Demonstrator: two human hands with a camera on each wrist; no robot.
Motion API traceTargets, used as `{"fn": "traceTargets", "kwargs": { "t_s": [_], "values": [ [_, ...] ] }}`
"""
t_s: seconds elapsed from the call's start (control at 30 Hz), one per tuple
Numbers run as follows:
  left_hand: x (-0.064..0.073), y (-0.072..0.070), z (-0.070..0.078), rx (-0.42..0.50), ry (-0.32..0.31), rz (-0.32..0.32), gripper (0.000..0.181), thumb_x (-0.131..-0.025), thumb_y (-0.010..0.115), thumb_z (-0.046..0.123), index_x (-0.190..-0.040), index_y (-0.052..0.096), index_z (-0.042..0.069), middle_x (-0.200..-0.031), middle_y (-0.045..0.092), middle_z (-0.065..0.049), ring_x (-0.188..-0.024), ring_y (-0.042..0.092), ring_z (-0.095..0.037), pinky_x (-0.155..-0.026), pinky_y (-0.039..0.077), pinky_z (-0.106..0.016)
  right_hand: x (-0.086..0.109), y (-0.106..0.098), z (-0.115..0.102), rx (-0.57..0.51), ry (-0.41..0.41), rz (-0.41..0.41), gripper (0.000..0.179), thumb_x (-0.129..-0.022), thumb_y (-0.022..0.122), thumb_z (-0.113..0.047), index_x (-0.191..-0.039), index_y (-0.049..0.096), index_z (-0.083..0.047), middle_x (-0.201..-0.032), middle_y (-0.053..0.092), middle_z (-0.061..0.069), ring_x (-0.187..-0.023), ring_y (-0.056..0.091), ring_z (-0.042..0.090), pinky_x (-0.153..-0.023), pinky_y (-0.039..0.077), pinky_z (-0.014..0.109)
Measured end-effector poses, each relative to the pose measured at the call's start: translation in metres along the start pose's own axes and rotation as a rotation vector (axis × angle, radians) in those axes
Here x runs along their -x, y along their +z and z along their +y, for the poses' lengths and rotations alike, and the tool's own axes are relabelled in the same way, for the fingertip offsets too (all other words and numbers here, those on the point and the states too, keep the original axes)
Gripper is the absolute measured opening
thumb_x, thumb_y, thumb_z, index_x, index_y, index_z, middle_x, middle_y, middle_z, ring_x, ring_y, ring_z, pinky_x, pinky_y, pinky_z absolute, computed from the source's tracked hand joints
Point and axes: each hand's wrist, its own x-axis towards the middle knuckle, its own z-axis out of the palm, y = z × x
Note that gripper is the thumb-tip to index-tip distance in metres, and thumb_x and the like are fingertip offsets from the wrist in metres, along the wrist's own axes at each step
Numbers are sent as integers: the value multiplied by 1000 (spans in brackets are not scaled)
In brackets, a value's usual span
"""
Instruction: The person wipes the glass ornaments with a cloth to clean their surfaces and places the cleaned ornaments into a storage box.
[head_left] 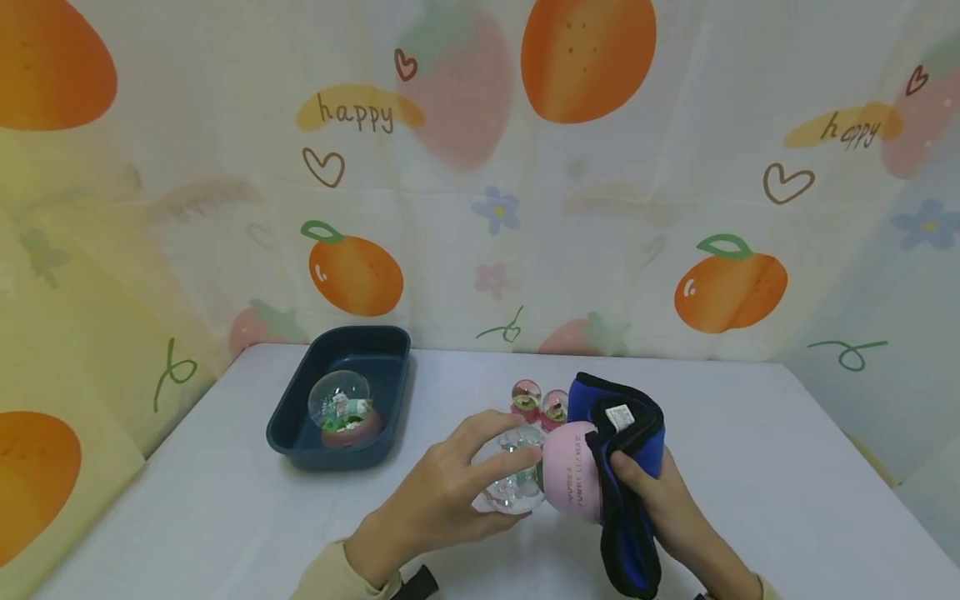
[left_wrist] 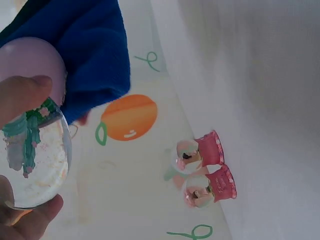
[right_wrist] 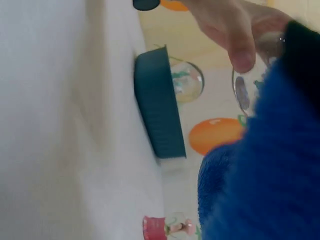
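My left hand (head_left: 457,487) grips the clear globe of a snow globe (head_left: 572,472), which lies on its side in the air with its pink base toward the right. Bunched in my right hand (head_left: 663,492) is a blue cloth (head_left: 637,467) with black edging and a white tag. The cloth presses against the bottom of the pink base. In the left wrist view, green and pink figures show inside the globe (left_wrist: 37,155), with the blue cloth (left_wrist: 95,55) behind the base. The right wrist view has the cloth covering most of my right fingers.
A dark blue tray (head_left: 281,425) stands at the back left, with another pink-based snow globe (head_left: 347,412) lying tilted in it. Two small snow globes with red-pink bases, one (head_left: 526,398) beside the other (head_left: 554,408), stand behind my hands. A printed curtain hangs behind the white table.
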Motion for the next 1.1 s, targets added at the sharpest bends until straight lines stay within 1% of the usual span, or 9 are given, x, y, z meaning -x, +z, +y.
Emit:
{"fn": "traceTargets", "kwargs": {
  "t_s": [0.13, 0.2, 0.27, 0.33, 0.47, 0.57, 0.8, 1.03, 1.1],
  "values": [
    [-1, -2, 2, 50, 12, 7, 81, -61, 95, 30, -130, 55, 21, -134, 54, -8, -119, 58, -22, -93, 56, -31, -3, 2, -6, 25, -12, 131, 17, -100, 55, -19, -114, 51, -12, -93, 67, 1, -79, 68, 12, -66, 58, 29],
    [-2, -3, 2, 70, 18, 25, 80, -61, 95, 29, -130, 55, 19, -134, 54, -9, -119, 58, -22, -94, 56, -31, -5, 3, -8, 39, -7, 196, 15, -99, 56, -14, -113, 53, -12, -92, 68, 0, -79, 69, 12, -66, 59, 29],
    [-4, -5, 1, 83, 16, 42, 80, -61, 94, 28, -131, 55, 18, -134, 55, -10, -119, 57, -21, -94, 56, -32, -7, 5, -11, 52, 18, 241, 15, -98, 56, -11, -112, 53, -12, -91, 68, 1, -78, 69, 13, -66, 59, 30],
    [-4, -7, -1, 90, 5, 56, 81, -61, 94, 27, -131, 55, 17, -134, 55, -10, -118, 57, -22, -94, 56, -32, -9, 5, -11, 62, 54, 261, 16, -98, 56, -12, -113, 53, -12, -91, 68, 0, -78, 69, 13, -66, 59, 31],
    [-3, -14, -5, 89, -64, 66, 84, -58, 95, 25, -131, 55, 18, -134, 54, -9, -116, 56, -22, -91, 58, -35, -10, 4, -9, 82, 96, 273, 19, -99, 55, -17, -116, 51, -11, -93, 67, 0, -79, 69, 14, -68, 59, 32],
    [-3, -22, -10, 65, -118, 82, 86, -55, 96, 23, -131, 55, 17, -134, 54, -10, -116, 56, -24, -89, 58, -39, -10, 2, -7, 71, 102, 280, 17, -100, 53, -19, -114, 50, -9, -92, 68, 0, -78, 70, 15, -68, 59, 31],
    [-2, -41, -23, 46, -233, 148, 89, -52, 96, 15, -126, 47, 3, -132, 58, -16, -117, 57, -27, -86, 59, -46, -8, 1, -9, 17, 94, 249, 13, -101, 50, -18, -112, 52, -11, -91, 71, 1, -76, 72, 17, -68, 60, 32],
    [1, -52, -34, 12, -313, 243, 83, -56, 94, 19, -124, 50, 0, -131, 58, -16, -116, 55, -27, -84, 58, -45, -8, 1, -9, 9, 107, 235, 16, -102, 49, -20, -114, 51, -9, -91, 71, 1, -76, 72, 17, -68, 60, 32],
    [2, -55, -38, 11, -334, 271, 81, -57, 93, 19, -124, 52, 0, -131, 58, -17, -116, 55, -27, -85, 57, -41, -8, 1, -9, 1, 106, 227, 16, -102, 49, -20, -114, 51, -10, -91, 71, 1, -76, 72, 17, -68, 60, 33]
  ]
}}
